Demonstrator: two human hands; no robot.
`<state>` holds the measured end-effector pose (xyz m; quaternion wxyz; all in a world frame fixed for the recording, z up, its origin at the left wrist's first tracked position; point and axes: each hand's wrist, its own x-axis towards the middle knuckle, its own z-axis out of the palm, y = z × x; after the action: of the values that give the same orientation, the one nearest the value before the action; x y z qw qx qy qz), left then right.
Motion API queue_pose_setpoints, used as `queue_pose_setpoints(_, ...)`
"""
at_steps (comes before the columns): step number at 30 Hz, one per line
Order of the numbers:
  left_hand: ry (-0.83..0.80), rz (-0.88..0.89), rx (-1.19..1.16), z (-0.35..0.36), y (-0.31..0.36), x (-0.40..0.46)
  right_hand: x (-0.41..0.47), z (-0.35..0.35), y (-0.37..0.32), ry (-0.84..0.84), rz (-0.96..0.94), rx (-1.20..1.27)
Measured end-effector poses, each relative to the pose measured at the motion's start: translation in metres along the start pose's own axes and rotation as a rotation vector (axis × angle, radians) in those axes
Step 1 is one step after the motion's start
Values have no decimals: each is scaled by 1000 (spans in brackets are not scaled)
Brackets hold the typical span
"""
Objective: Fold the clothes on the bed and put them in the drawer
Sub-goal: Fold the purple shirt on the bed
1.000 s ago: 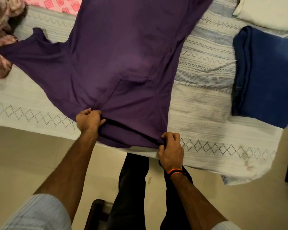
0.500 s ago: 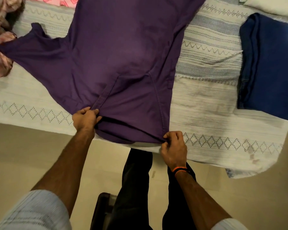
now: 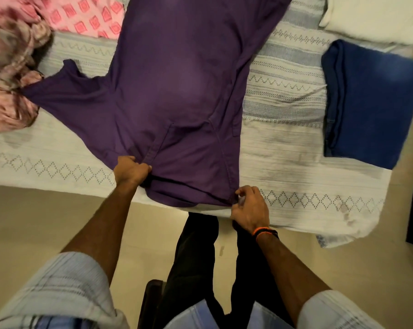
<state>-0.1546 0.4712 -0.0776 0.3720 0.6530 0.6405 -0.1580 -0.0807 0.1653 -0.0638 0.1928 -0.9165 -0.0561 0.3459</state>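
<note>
Head view: left hand (image 3: 131, 170), right hand (image 3: 250, 208), fingers pinching purple shirt (image 3: 174, 91) near edge.

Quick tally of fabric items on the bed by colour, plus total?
Purple: 1, the purple shirt, spread flat, gripped by the left hand and right hand.
Blue: 1, the folded blue garment.
Pink: 2, the pink patterned cloth and the crumpled pink garment.
White: 1, the white folded item.
Total: 5
</note>
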Motion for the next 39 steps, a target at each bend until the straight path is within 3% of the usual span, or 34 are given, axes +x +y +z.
queue_pose_setpoints(4, 10, 162, 76, -6, 30, -29, 8, -29, -15, 12, 38, 147)
queue_pose_setpoints(10, -177, 315, 41, 1, 76, -63, 20, -72, -44, 94, 54, 303)
queue_pose_setpoints(24, -254, 438, 21, 34, 176, -78, 100, -136, -80, 123, 37, 458)
queue_pose_setpoints(39, -310, 607, 60, 70, 353, -16, 251, -216, -125, 229, 111, 580)
